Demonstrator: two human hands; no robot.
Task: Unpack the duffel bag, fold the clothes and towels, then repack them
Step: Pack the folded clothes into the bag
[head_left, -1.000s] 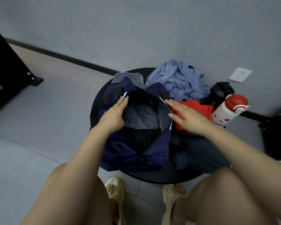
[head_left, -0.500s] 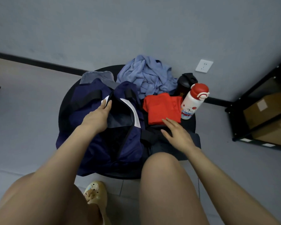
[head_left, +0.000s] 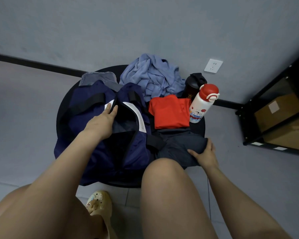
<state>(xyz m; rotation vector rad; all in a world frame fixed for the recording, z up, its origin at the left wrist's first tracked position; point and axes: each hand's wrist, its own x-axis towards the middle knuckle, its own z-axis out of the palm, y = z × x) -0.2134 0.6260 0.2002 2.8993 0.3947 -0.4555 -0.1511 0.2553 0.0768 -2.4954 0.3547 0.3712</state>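
Left hand (head_left: 102,120): fingers extended together over the near rim of the bag mouth, holding it open; tips partly hidden inside.
Right hand (head_left: 204,155): thumb and fingers curled round the near corner of the folded dark garment (head_left: 179,145), pinching the cloth.
Duffel bag (head_left: 93,144): navy, unzipped, slumped on the round black table (head_left: 199,128), overhanging its near edge.
Red folded garment (head_left: 169,112): just behind the dark one, touching it.
Blue crumpled cloth (head_left: 152,79): at the rear, not yet folded.
White bottle (head_left: 203,103): upright, touching the red garment's right edge; black bottle (head_left: 193,85) behind.
Risk: lifted by one corner, the dark garment may unfold, or drag the red one against the white bottle and tip it.
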